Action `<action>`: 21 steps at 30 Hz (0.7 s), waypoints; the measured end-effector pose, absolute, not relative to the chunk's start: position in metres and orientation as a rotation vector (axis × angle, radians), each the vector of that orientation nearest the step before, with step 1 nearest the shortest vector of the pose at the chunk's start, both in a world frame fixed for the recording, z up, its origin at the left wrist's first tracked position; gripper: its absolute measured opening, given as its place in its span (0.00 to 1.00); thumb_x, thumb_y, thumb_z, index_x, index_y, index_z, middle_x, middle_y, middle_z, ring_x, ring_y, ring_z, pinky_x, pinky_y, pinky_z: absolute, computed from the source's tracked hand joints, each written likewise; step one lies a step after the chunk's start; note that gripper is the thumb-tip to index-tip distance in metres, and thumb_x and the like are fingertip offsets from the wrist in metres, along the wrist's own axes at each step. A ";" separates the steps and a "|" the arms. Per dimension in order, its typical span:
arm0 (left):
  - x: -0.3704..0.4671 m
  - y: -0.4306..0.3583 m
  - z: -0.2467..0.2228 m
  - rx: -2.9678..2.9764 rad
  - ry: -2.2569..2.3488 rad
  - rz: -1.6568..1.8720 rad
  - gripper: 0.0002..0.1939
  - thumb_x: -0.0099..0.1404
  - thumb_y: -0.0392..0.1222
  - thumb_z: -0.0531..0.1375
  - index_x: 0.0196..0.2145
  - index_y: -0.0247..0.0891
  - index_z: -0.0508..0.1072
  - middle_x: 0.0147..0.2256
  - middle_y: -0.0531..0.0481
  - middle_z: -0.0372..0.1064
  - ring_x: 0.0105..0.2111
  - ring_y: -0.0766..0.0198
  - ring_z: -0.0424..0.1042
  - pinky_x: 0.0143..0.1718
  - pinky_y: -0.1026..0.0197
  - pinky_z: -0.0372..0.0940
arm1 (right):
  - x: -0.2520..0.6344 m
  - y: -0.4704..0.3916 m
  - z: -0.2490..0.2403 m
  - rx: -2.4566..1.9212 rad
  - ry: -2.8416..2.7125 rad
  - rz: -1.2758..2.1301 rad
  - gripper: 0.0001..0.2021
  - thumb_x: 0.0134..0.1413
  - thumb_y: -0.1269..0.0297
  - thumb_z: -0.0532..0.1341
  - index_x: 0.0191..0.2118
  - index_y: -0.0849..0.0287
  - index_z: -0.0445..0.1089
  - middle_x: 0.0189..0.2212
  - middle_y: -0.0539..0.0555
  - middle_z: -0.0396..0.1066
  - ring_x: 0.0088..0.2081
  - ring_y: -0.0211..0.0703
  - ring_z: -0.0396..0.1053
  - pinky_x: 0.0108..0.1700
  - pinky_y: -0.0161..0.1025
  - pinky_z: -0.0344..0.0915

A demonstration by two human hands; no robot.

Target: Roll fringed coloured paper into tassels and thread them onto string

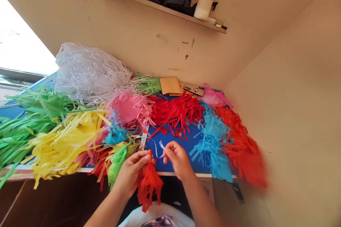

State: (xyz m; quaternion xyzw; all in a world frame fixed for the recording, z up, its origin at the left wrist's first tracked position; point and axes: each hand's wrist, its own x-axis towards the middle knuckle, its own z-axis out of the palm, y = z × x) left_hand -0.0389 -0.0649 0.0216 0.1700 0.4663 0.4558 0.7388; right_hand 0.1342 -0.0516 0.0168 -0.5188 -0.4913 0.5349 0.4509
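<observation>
A red tissue tassel hangs from my left hand, whose thumb and fingers pinch its twisted top. To the right, my right hand pinches a thin white ribbon that curves over toward the tassel top. Whether the ribbon passes through the tassel's loop cannot be made out. Just left of my left hand, a green and yellow tassel hangs over the table's front edge, with blue and pink tassels beyond it.
On the blue table lie green, yellow, red, blue and orange-red fringes. White string is heaped at the back left. A phone lies near the wall. A shelf holds a white bottle.
</observation>
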 end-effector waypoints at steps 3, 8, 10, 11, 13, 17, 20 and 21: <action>-0.035 -0.063 0.024 0.292 0.943 0.970 0.19 0.43 0.43 0.74 0.33 0.36 0.75 0.27 0.49 0.77 0.27 0.62 0.77 0.28 0.62 0.72 | 0.126 -0.072 0.027 -1.213 -1.132 1.428 0.12 0.54 0.54 0.62 0.30 0.58 0.66 0.23 0.46 0.68 0.20 0.32 0.65 0.25 0.30 0.63; -0.031 -0.064 0.031 0.209 0.945 0.980 0.20 0.42 0.39 0.75 0.33 0.35 0.75 0.26 0.49 0.76 0.27 0.63 0.77 0.29 0.65 0.72 | 0.123 -0.085 0.032 -1.157 -1.054 1.402 0.12 0.56 0.54 0.62 0.31 0.58 0.67 0.21 0.45 0.66 0.18 0.30 0.61 0.23 0.29 0.60; -0.031 -0.065 0.033 0.188 0.961 0.984 0.21 0.42 0.38 0.75 0.33 0.35 0.75 0.26 0.50 0.76 0.27 0.63 0.76 0.28 0.65 0.72 | 0.125 -0.085 0.031 -1.159 -1.043 1.404 0.11 0.55 0.55 0.63 0.30 0.58 0.67 0.19 0.44 0.64 0.18 0.29 0.59 0.22 0.28 0.58; -0.032 -0.065 0.033 0.184 0.966 0.979 0.21 0.42 0.38 0.75 0.34 0.35 0.75 0.26 0.50 0.75 0.26 0.63 0.76 0.28 0.65 0.71 | 0.126 -0.084 0.030 -1.173 -1.036 1.414 0.11 0.54 0.55 0.63 0.30 0.58 0.67 0.19 0.43 0.63 0.17 0.29 0.57 0.21 0.28 0.57; -0.032 -0.065 0.033 0.185 0.961 0.960 0.20 0.43 0.38 0.75 0.33 0.35 0.74 0.25 0.50 0.75 0.25 0.64 0.75 0.28 0.65 0.71 | 0.128 -0.083 0.027 -1.202 -1.021 1.428 0.11 0.53 0.56 0.64 0.30 0.58 0.67 0.19 0.43 0.63 0.17 0.28 0.56 0.20 0.27 0.55; -0.031 -0.066 0.031 0.235 0.923 0.948 0.18 0.46 0.40 0.74 0.32 0.35 0.72 0.25 0.51 0.74 0.24 0.65 0.74 0.28 0.64 0.70 | 0.128 -0.082 0.024 -1.230 -0.959 1.409 0.11 0.52 0.57 0.64 0.29 0.58 0.67 0.18 0.42 0.62 0.16 0.27 0.55 0.19 0.27 0.54; -0.031 -0.068 0.028 0.300 0.927 0.953 0.18 0.47 0.43 0.74 0.32 0.36 0.72 0.25 0.51 0.73 0.24 0.66 0.73 0.26 0.66 0.68 | 0.124 -0.080 0.024 -1.241 -0.884 1.393 0.12 0.51 0.56 0.64 0.28 0.58 0.66 0.17 0.43 0.63 0.15 0.27 0.54 0.17 0.27 0.52; -0.030 -0.069 0.027 0.333 0.939 0.959 0.18 0.47 0.44 0.74 0.32 0.36 0.72 0.25 0.52 0.73 0.24 0.67 0.72 0.25 0.67 0.67 | 0.122 -0.080 0.023 -1.244 -0.860 1.390 0.12 0.50 0.55 0.65 0.28 0.59 0.66 0.18 0.43 0.64 0.14 0.27 0.54 0.17 0.27 0.52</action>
